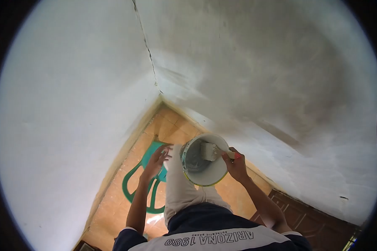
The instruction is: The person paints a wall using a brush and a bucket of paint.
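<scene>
A white paint bucket (215, 175) is in front of my legs, its inside smeared with grey paint. Over its right rim, my right hand (237, 166) grips a paintbrush (209, 151) by the handle. The brush head is white with paint and sits inside the bucket, against or near the inner wall. To the left of the bucket, my left hand (156, 162) is held with fingers apart and nothing in it. Below that hand is a green plastic chair (130, 184), partly hidden by my arm and leg. What supports the bucket cannot be seen.
Two pale walls meet in a corner, with a crack (148, 52) running down the joint. The right wall (272, 62) has a large grey patch. Orange tiles (167, 121) cover the floor. A dark brown panelled piece (310, 217) lies at lower right.
</scene>
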Demonstrator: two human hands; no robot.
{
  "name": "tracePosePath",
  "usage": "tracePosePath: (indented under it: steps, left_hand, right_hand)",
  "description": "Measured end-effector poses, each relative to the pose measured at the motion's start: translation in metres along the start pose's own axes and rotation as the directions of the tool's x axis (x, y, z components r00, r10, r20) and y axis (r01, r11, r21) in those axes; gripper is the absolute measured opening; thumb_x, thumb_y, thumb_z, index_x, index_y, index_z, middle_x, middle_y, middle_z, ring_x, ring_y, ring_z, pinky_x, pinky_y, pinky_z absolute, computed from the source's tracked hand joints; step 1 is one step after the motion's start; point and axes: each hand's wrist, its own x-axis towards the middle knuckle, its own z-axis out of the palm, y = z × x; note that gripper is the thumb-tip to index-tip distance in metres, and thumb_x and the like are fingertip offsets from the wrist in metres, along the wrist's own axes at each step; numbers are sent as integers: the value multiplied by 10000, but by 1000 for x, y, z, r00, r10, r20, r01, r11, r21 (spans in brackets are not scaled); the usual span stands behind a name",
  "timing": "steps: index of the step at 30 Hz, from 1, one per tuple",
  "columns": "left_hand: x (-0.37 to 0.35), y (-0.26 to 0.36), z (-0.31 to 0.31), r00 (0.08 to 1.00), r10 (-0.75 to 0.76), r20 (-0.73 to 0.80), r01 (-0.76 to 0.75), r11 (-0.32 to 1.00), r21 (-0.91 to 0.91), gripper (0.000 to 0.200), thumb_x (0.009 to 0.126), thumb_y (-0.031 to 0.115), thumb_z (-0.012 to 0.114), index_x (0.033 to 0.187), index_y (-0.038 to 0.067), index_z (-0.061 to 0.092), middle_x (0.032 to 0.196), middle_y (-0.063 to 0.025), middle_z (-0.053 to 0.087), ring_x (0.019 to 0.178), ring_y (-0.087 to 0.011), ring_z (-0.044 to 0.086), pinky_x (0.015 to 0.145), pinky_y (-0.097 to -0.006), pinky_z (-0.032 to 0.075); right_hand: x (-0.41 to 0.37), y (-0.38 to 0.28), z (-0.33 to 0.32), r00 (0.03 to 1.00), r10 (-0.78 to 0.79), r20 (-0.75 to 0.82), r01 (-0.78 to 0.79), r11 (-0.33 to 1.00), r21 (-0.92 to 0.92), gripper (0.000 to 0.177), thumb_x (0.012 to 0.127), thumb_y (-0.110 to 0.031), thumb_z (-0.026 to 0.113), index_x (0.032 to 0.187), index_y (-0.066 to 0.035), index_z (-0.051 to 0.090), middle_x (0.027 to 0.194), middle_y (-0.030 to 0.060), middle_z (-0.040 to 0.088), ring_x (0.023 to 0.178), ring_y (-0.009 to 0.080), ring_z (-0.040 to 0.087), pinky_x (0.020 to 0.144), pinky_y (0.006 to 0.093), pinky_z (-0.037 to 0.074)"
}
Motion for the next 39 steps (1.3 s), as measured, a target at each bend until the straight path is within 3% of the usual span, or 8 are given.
tracePosePath:
  steps: [3,5,10,18,24,33,38,39]
  left_hand:
    - [37,-44,62,948,319,21,-316,924,214,522,1145,392,445,1574,98,493,1545,-192,520,1367,-323,559,1177,-453,416]
    - [58,-88,109,834,528,159,-551,813,190,821,1085,684,376,1661,99,357,1703,-170,323,1551,-342,349,1259,-513,303]
    - [26,-175,207,907,403,123,-418,900,127,771,1104,605,392,1689,112,292,1738,-168,245,1624,-339,197,1316,-496,167]
    - [-56,-176,258,980,177,94,-166,980,-107,794,1082,456,548,1705,98,210,1754,-168,197,1641,-315,132,1325,-468,133]
    - [-78,-208,284,946,279,-164,-279,960,25,820,1028,352,610,1700,81,228,1788,-165,92,1659,-318,53,1323,-453,129]
    - [-110,-250,321,915,199,-351,-261,955,-138,841,1014,359,619,1691,35,240,1749,-171,200,1635,-319,152,1303,-427,182]
    - [-104,-241,321,870,272,-411,-282,959,37,923,982,440,653,1684,7,239,1704,-209,325,1587,-340,289,1277,-422,226]
    - [-101,-235,320,902,146,-406,-212,969,-124,927,975,433,650,1686,4,236,1698,-215,337,1580,-342,303,1274,-421,232]
  right_hand:
    - [4,101,19,992,-99,-80,104,993,54,319,1055,-294,703,1104,20,697,790,41,701,716,111,628,665,309,509]
    - [-3,196,33,973,-142,-182,153,987,49,322,1058,-294,700,1085,27,695,776,40,688,712,112,622,664,304,506]
    - [-84,263,40,950,117,-290,-80,987,139,336,1060,-277,696,1046,57,718,801,39,693,753,113,629,698,293,503]
    - [-126,287,7,987,-124,-104,136,984,116,325,1065,-269,686,1112,50,726,915,70,742,829,143,657,763,330,515]
    - [-127,287,-1,958,-275,-83,285,949,137,332,1072,-273,668,1163,44,705,910,67,731,835,131,636,772,331,511]
    - [-130,280,-17,923,-381,54,376,923,83,368,1068,-292,668,1224,41,692,771,108,720,713,146,655,669,350,513]
    - [-126,299,-10,896,-441,50,438,896,73,383,1081,-337,634,1209,18,700,769,151,711,692,192,681,653,372,513]
    - [-125,300,-12,907,-414,72,413,910,28,379,1087,-333,621,1240,5,699,754,150,712,707,236,717,674,382,530]
